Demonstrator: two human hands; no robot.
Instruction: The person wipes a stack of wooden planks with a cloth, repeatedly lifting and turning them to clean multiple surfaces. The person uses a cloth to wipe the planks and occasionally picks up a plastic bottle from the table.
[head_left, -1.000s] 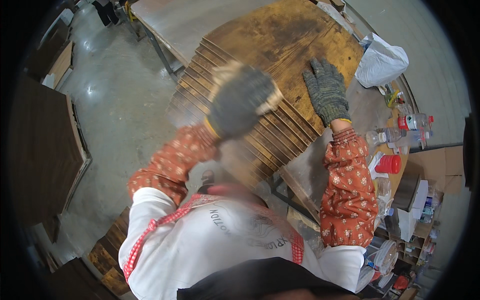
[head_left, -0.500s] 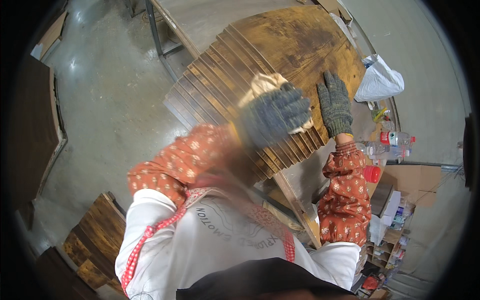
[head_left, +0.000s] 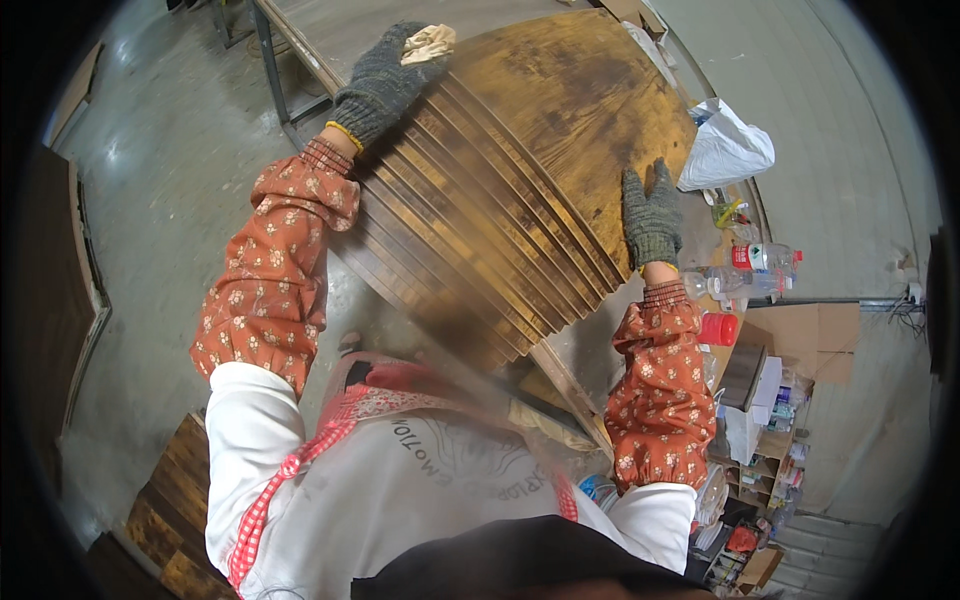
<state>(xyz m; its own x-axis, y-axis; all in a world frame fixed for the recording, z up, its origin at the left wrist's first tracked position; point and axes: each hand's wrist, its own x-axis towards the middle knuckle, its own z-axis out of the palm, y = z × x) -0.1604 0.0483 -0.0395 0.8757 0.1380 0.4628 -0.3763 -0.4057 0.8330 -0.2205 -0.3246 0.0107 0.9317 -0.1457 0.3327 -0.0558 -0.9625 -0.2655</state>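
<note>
Overlapping dark-stained wooden boards (head_left: pixel 455 190) lie fanned out like steps, the rightmost board (head_left: pixel 580 110) showing its broad brown-yellow grained face. At the far left end of the boards is my left hand (head_left: pixel 380 85), in a grey knitted glove with a yellow cuff. Its fingers are closed on a crumpled cream cloth (head_left: pixel 430 45), which bulges out beside them. My right hand (head_left: pixel 652 215), gloved the same way, rests on the right edge of the broad board with its fingers stretched out, holding nothing.
A white plastic bag (head_left: pixel 730 148) lies beyond the boards' right edge. Plastic bottles (head_left: pixel 765 257) and a red-lidded jar (head_left: pixel 718 328) stand near my right forearm. Cardboard (head_left: pixel 805 335) and a cubby shelf (head_left: pixel 755 480) are farther right. More stained boards (head_left: pixel 170 500) lie at lower left.
My left hand has swept with the cloth from the middle of the boards to their far left end. My right hand stays flat on the board's right edge. The whole view has shifted slightly.
</note>
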